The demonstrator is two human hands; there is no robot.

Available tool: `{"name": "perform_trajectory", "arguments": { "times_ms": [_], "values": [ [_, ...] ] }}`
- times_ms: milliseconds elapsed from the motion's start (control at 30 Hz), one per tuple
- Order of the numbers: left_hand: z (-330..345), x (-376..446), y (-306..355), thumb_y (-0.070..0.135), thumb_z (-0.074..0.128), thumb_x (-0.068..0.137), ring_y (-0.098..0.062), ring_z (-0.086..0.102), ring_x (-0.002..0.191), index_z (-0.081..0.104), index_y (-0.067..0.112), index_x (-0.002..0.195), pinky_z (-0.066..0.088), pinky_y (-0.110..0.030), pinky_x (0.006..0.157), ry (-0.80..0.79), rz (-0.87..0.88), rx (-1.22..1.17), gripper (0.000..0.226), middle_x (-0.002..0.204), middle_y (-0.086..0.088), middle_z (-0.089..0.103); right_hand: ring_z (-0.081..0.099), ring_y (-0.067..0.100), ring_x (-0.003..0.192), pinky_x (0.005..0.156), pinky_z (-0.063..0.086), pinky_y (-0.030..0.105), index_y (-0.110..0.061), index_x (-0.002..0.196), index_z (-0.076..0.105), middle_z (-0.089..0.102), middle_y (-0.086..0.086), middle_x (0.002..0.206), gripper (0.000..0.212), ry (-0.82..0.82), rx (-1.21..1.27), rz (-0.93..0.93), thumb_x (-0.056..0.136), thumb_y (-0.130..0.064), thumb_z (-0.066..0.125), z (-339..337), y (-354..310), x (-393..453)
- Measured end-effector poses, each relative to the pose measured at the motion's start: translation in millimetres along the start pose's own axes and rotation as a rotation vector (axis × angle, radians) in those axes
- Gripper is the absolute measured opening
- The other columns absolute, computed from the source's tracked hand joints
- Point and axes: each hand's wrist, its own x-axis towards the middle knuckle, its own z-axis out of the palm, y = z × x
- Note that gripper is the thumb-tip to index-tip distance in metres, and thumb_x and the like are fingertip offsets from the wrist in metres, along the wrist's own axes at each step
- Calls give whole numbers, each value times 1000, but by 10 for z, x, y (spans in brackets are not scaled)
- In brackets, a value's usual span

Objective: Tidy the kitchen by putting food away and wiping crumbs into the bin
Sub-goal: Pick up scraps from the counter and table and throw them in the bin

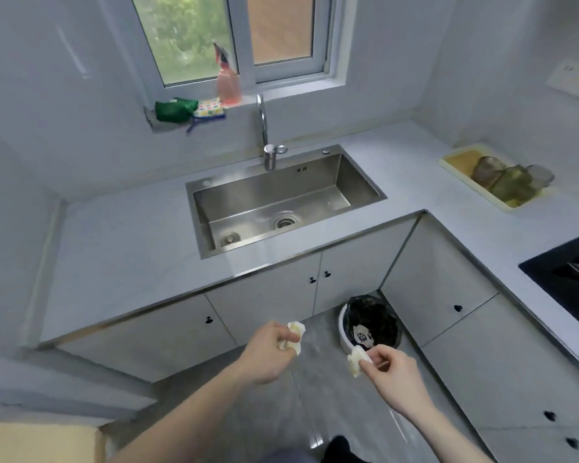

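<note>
Step in hand: disposal of wiped crumbs. My left hand [271,349] grips crumpled paper wad [294,335], fingers curled round it, above floor, short of bin [343,332]. My right hand [390,367] pinches second wad [356,360] at fingertips, just beside bin's near rim. Bin on floor in cabinet corner, black liner, rubbish inside. Counter [131,262] around sink [365,182] shows no crumbs I can discern. Next move, as I judge: carry both wads over bin mouth, release. Risk: crumbs spilling onto floor.

Head view: single wide-angle camera, worn high.
It faced forward and down over the sink [281,202], near both hands.
</note>
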Motion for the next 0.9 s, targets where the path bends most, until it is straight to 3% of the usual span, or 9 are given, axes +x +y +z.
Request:
{"name": "perform_trajectory", "arguments": {
  "times_ms": [200, 267, 400, 500, 667, 767, 900],
  "values": [
    [404, 624, 764, 25, 60, 93, -15, 64, 104, 70, 26, 127, 48, -18, 79, -166, -17, -15, 35, 127, 3, 60, 61, 3, 65, 65, 49, 25, -29, 64, 66, 65, -19, 65, 20, 72, 5, 95, 79, -26, 78, -681, 414, 322],
    [518, 826, 1004, 24, 61, 93, -15, 67, 99, 69, 24, 130, 51, -22, 80, -228, -33, -50, 38, 123, 3, 65, 63, 2, 66, 68, 52, 29, -30, 65, 67, 66, -20, 66, 17, 105, 11, 139, 79, -28, 78, -840, 533, 409],
    [768, 1355, 1416, 19, 59, 93, -11, 62, 103, 68, 22, 133, 45, -18, 86, -348, -49, -32, 41, 124, 6, 62, 63, 2, 68, 71, 55, 31, -30, 67, 68, 67, -18, 67, 16, 166, 62, 219, 80, -29, 78, -1055, 713, 600],
    [977, 1800, 1600, 13, 57, 94, -14, 62, 97, 69, 18, 132, 48, -17, 78, -418, -73, 19, 40, 119, 3, 58, 64, 2, 69, 72, 55, 31, -31, 67, 67, 67, -19, 67, 17, 225, 90, 291, 80, -30, 78, -1127, 835, 766],
    [1228, 2469, 1773, 5, 54, 96, -18, 55, 85, 74, 11, 107, 44, -24, 71, -503, -128, 86, 24, 102, -7, 60, 63, 0, 69, 65, 49, 23, -29, 69, 67, 67, -20, 69, 15, 291, 106, 397, 81, -30, 76, -1161, 867, 1064],
    [1318, 2850, 1933, 9, 52, 98, -18, 58, 98, 73, 10, 122, 42, -19, 80, -538, -100, 126, 32, 111, -4, 63, 62, 1, 68, 60, 45, 17, -29, 70, 67, 66, -23, 71, 15, 319, 122, 462, 81, -28, 77, -1184, 856, 1301],
    [1334, 3285, 2100, 8, 52, 93, -21, 63, 118, 75, 20, 120, 44, -17, 87, -637, -46, 233, 38, 120, -1, 67, 61, 5, 67, 58, 44, 13, -25, 69, 67, 68, -9, 67, 17, 370, 161, 524, 82, -19, 77, -1204, 804, 1628]
  ]
}}
